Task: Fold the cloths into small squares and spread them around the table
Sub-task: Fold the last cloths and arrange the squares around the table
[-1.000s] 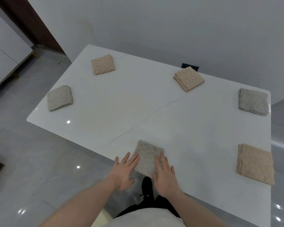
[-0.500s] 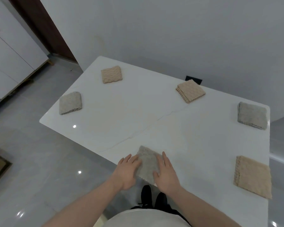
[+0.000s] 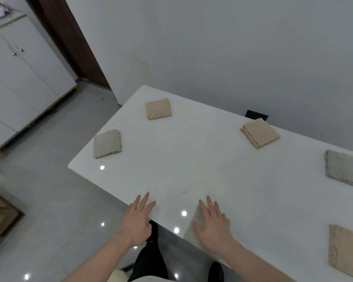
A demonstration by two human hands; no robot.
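The right hand (image 3: 212,226) lay flat, fingers spread, pressing a folded grey cloth (image 3: 193,231) at the table's (image 3: 192,169) near edge. The left hand (image 3: 137,220), fingers straight, hovered just left, holding nothing. Five folded cloths lay beyond, well apart.

Single view: head-worn, wide-angle. We look forward and steeply down from above the near edge of the white table (image 3: 202,159), close enough that our own forearms enter from the bottom of the frame. The table runs away to the upper right, up to the grey wall (image 3: 232,47); the tiled floor (image 3: 49,190) and a white cabinet (image 3: 18,78) fill the left side. Straight lines bow toward the frame edges.
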